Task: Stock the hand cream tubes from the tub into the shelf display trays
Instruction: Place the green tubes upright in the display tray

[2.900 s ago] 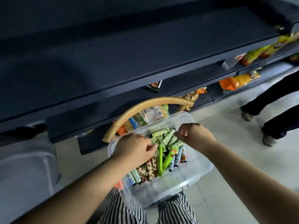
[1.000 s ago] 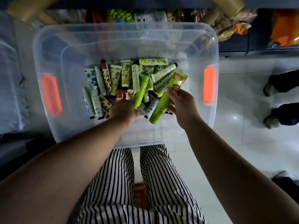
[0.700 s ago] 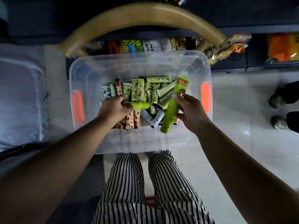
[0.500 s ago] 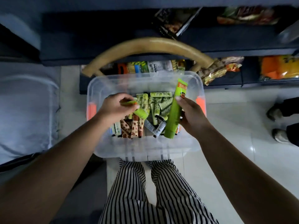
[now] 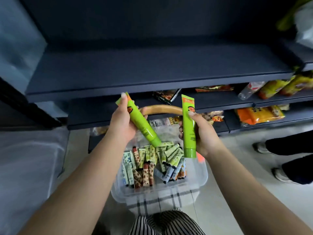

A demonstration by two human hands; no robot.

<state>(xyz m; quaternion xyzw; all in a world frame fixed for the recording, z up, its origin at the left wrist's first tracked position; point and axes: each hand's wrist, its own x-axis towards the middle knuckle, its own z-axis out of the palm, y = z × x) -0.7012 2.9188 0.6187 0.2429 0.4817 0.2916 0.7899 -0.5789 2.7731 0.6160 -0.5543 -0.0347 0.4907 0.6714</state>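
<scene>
Green plastic fills both grips: the left hand (image 5: 124, 123) curls round one lime-green tube (image 5: 141, 122), fingertips pinching its flat crimped end so the cap slants down and away from the palm, while the right hand (image 5: 202, 133) wraps another green tube (image 5: 188, 128) upright, crimp above the fist and cap just below it. Beneath both hands sits the clear tub (image 5: 169, 192), with many smaller patterned tubes (image 5: 152, 163) lying loose in its bottom, well apart from either grip. Beyond the knuckles runs a dark shelf (image 5: 152, 70), its top bare where it shows; no display tray can be made out on it. The step in hand looks like the carry from tub to shelf, with most of the stock yet to go. The next move likely calls for raising both tubes forward past the curved wooden handle (image 5: 162, 110) between the hands, then turning the slanted left one to match the right before setting them down.
</scene>
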